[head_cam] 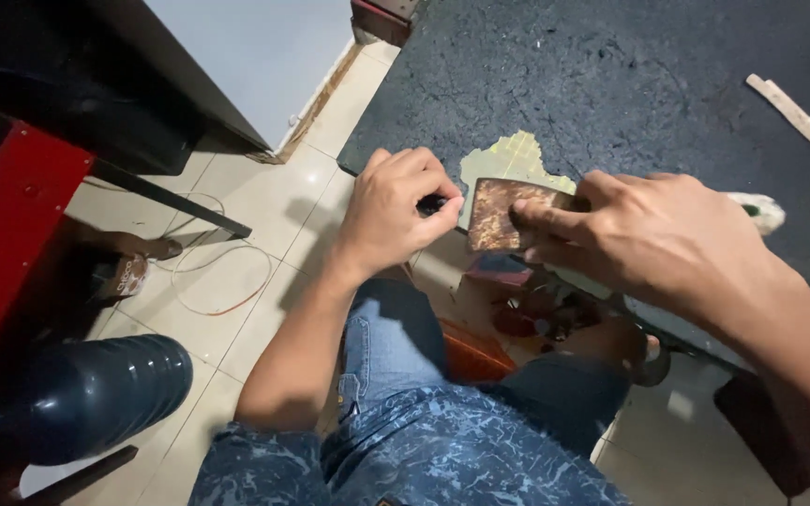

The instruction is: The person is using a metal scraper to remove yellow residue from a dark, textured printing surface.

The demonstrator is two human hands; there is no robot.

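Your right hand (649, 239) pinches a small brown, mottled board (508, 214) at the edge of a dark workbench (630, 84). Your left hand (396, 211) is clenched around a small dark tool (433, 201) touching the board's left edge. The board looks intact; how far the work has progressed is unclear.

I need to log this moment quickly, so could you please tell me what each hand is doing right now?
Left hand: closed, fingers pinching a small dark tool.
Right hand: closed on a brown mottled rectangular plate, fingers pressing its edge.
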